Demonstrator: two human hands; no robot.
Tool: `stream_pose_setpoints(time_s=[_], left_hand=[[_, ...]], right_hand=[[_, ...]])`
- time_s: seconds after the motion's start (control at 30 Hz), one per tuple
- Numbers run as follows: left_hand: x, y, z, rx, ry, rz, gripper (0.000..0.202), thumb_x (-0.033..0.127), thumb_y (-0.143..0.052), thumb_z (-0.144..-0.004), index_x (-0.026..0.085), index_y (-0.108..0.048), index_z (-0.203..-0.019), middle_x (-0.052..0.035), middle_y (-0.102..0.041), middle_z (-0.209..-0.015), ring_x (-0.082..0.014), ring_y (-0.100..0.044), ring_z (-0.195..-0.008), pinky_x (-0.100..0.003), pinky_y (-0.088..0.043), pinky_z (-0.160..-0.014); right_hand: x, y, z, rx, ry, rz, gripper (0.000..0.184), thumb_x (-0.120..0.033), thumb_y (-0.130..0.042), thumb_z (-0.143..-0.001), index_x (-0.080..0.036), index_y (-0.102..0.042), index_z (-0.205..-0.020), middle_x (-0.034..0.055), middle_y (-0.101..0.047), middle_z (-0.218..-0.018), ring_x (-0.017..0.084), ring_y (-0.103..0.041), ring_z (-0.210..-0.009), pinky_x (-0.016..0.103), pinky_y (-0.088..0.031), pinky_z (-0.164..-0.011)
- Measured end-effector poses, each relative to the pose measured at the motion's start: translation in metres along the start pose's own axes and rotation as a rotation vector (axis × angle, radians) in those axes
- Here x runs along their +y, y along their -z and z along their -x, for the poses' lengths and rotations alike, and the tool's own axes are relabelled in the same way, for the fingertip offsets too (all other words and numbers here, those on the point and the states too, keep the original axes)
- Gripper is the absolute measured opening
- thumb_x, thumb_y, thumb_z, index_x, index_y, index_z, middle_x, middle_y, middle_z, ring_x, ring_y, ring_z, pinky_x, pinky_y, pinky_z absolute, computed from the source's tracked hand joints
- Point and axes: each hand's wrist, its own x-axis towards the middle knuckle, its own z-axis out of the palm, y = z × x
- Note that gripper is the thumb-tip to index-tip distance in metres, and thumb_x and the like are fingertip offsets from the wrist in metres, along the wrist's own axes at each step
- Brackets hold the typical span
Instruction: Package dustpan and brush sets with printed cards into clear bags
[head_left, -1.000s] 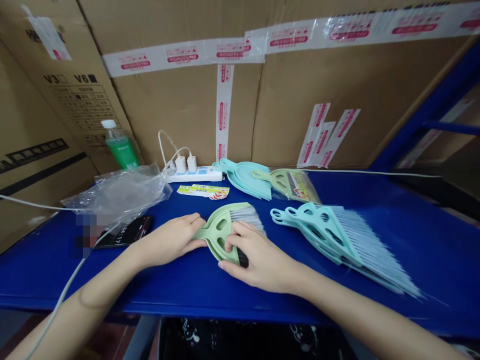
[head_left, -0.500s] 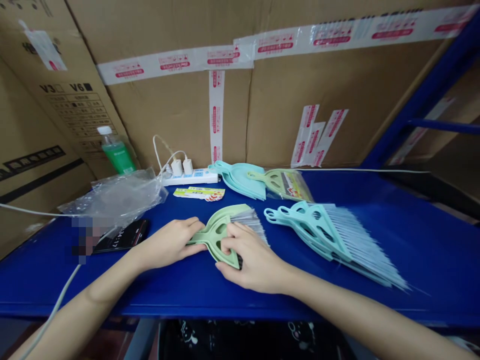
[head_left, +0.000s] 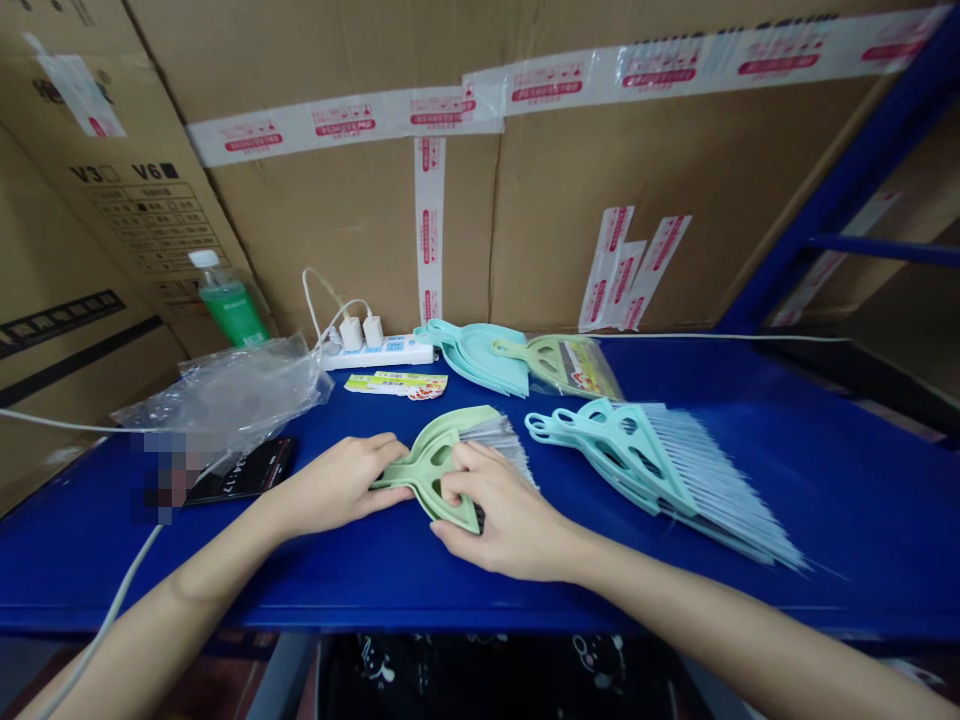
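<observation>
A green hand brush [head_left: 442, 470] with grey bristles lies nested on a green dustpan [head_left: 437, 432] in the middle of the blue table. My left hand [head_left: 346, 483] is closed around the handle end of the pair, thumb on the near side. With curled fingers, my right hand [head_left: 502, 510] grips the wide head of the brush, partly hiding its bristles and the near edge. To the right of it lie stacked light blue brushes and dustpans [head_left: 611, 455], their bristles pointing right.
Behind my hands lie blue dustpans [head_left: 491, 360], a bagged green set [head_left: 559, 362], cardboard labels [head_left: 397, 385] and a power strip [head_left: 390, 350]. At left are clear plastic bags [head_left: 232, 395], a phone [head_left: 247, 470], a green bottle [head_left: 234, 308] and a white cable [head_left: 120, 600]. Cardboard boxes [head_left: 337, 220] form the back.
The view has shifted very slightly. Both hands keep the same hold on the green brush and dustpan, with no other visible movement.
</observation>
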Motion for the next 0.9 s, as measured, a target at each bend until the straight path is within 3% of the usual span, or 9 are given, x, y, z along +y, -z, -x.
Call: stream_pose_setpoints(time_s=[0.5, 0.9], left_hand=[[0.002, -0.0016, -0.0006, -0.013, 0.006, 0.04, 0.025, 0.039, -0.049, -0.09, 0.017, -0.058, -0.098, -0.0026, -0.06, -0.086, -0.0165, -0.06, -0.07, -0.026, -0.043, -0.063], [0.0025, -0.0006, -0.002, 0.048, -0.004, 0.079, 0.026, 0.041, -0.05, -0.088, 0.019, -0.061, -0.094, -0.0025, -0.062, -0.085, -0.0148, -0.06, -0.069, -0.024, -0.043, -0.061]], right_hand=[[-0.0024, 0.0018, 0.0031, 0.035, -0.014, -0.009, 0.045, -0.024, -0.068, -0.07, -0.02, -0.025, -0.055, -0.0028, -0.033, -0.07, 0.016, -0.038, -0.071, 0.03, -0.033, -0.066], [-0.0042, 0.0007, 0.0045, 0.061, -0.035, -0.007, 0.045, -0.024, -0.068, -0.069, -0.02, -0.025, -0.055, -0.0031, -0.033, -0.069, 0.015, -0.039, -0.071, 0.029, -0.032, -0.065]])
